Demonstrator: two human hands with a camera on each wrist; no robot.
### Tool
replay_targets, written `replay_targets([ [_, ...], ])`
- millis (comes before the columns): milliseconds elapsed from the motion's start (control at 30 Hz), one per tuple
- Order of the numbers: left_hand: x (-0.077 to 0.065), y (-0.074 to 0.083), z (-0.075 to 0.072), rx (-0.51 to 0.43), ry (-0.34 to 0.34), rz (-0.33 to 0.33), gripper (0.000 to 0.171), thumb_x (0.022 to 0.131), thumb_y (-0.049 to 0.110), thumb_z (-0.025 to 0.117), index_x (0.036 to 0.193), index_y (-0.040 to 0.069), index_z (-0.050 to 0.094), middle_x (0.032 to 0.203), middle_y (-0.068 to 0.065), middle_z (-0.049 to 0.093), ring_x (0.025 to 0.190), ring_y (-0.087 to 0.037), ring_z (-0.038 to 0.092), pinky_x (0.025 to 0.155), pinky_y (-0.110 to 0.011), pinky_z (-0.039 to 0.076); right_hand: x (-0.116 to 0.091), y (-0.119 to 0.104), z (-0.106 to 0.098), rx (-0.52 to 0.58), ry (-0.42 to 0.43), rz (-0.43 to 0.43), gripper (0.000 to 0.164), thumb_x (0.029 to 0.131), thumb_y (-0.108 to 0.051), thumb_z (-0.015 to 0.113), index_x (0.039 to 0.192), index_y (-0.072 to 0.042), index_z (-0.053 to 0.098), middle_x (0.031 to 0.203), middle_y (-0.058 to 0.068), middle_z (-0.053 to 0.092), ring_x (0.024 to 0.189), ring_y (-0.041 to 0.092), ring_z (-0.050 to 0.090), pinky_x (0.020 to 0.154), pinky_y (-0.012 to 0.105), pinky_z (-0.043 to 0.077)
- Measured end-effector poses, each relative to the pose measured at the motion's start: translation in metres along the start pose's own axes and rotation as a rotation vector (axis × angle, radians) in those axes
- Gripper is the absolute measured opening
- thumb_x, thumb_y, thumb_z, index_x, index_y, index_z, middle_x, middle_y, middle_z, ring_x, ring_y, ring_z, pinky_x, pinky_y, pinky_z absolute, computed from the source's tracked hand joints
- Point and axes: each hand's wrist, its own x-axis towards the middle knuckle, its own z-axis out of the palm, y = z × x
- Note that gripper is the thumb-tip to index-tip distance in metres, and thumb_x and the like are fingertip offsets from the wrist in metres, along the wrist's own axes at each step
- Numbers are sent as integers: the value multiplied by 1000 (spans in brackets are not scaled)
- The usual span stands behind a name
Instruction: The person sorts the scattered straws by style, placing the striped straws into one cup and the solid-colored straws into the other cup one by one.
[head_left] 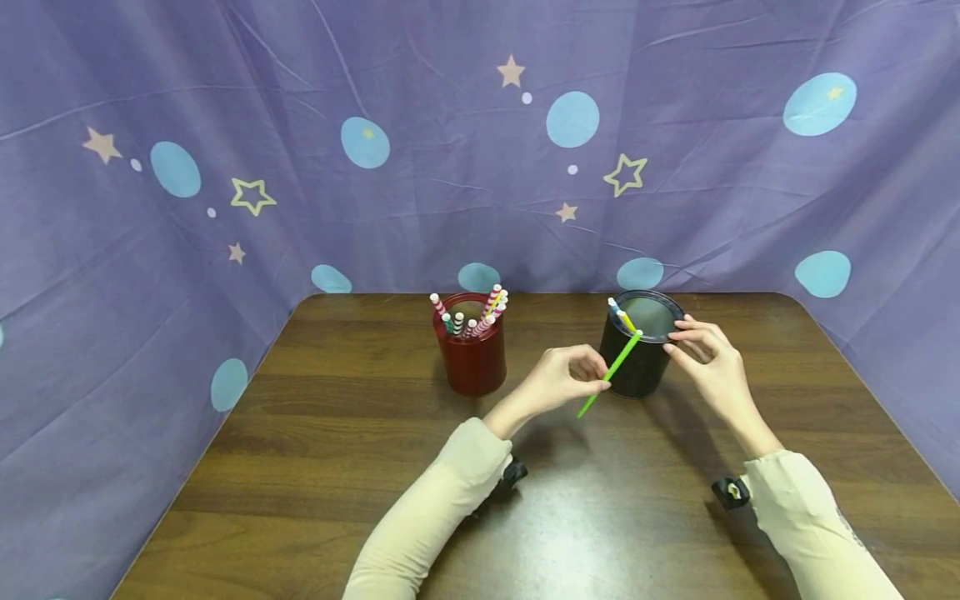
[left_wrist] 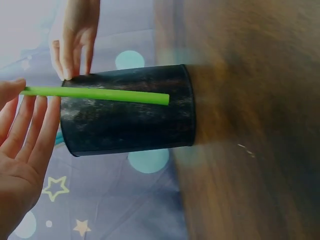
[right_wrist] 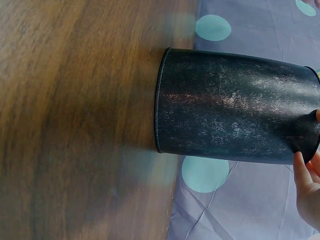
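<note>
In the head view my left hand (head_left: 567, 377) pinches a plain green straw (head_left: 618, 364) between thumb and fingertips. The straw slants across the front of a black can (head_left: 637, 367), its white-tipped upper end near the can's rim. From the left wrist view, that same straw (left_wrist: 115, 95) passes in front of the can's side wall (left_wrist: 125, 125). My right hand (head_left: 712, 362) grips the can's rim at its right side, thumb on the near wall. Against the left of the can's mouth lean a blue-and-white straw (head_left: 613, 305) and a yellow one (head_left: 626, 320).
Left of the black can stands a dark red can (head_left: 474, 367) holding several straws, mostly pink-and-white striped (head_left: 494, 293). Both cans are towards the back of a brown wooden table (head_left: 337, 467). A purple curtain (head_left: 450, 83) with stars and blue dots hangs behind.
</note>
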Motion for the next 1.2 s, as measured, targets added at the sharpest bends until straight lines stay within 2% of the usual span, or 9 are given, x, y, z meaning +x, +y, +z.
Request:
replay_targets([
  [167,0,31,-7,-37,74,22,13,72,-8,66,81,-10,57,73,-21,61,65,-26,58,59,-24,52,0,0,1,6,2,5,25,72,-2,71,96,-8,67,113,7,55,120,21,41,93,22,42],
  [267,2,36,-8,-52,96,31,13,73,-9,65,82,-10,56,73,-22,61,66,-28,59,61,-28,54,1,-1,1,14,-3,4,23,74,-2,69,97,-5,66,114,8,54,121,20,41,93,20,41],
  [433,4,43,-9,-61,140,39,13,73,-10,64,82,-11,55,74,-23,61,68,-29,59,63,-34,55,1,-46,5,166,-41,28,21,74,0,69,95,-1,66,112,8,55,122,16,39,95,17,39],
  [500,6,46,-10,-63,166,48,13,72,-11,64,82,-11,55,75,-24,60,68,-30,59,63,-32,55,2,-52,5,166,-43,34,21,73,0,69,94,0,66,111,8,55,122,17,40,94,17,39],
  [567,7,49,-10,-68,194,57,13,72,-11,64,82,-11,55,75,-24,60,68,-30,59,63,-30,55,2,-40,4,96,-32,26,22,73,-1,70,94,-2,66,112,7,55,122,16,40,94,16,39],
  [600,8,50,-10,-73,208,61,13,72,-10,64,82,-11,55,75,-24,60,68,-30,59,64,-28,55,1,-47,3,134,-42,39,21,74,-1,69,95,-1,66,112,8,55,123,17,39,95,18,39],
  [667,10,52,-11,-90,235,69,13,72,-11,64,82,-11,55,76,-24,60,68,-30,59,64,-27,54,1,-27,1,48,-30,23,21,75,-3,69,96,-2,66,112,8,55,121,19,41,93,19,41],
  [833,16,56,-11,-127,307,97,14,72,-11,64,82,-12,54,76,-25,60,70,-29,59,65,-25,54,0,-2,0,-5,-8,1,24,74,-2,70,97,-4,66,113,8,54,121,20,41,93,20,42],
  [1200,30,66,-12,-193,356,147,14,74,-13,61,84,-14,53,79,-29,59,73,-32,60,70,-30,55,0,0,0,9,-1,3,25,72,-2,71,96,-7,66,112,8,55,120,22,41,93,22,42],
])
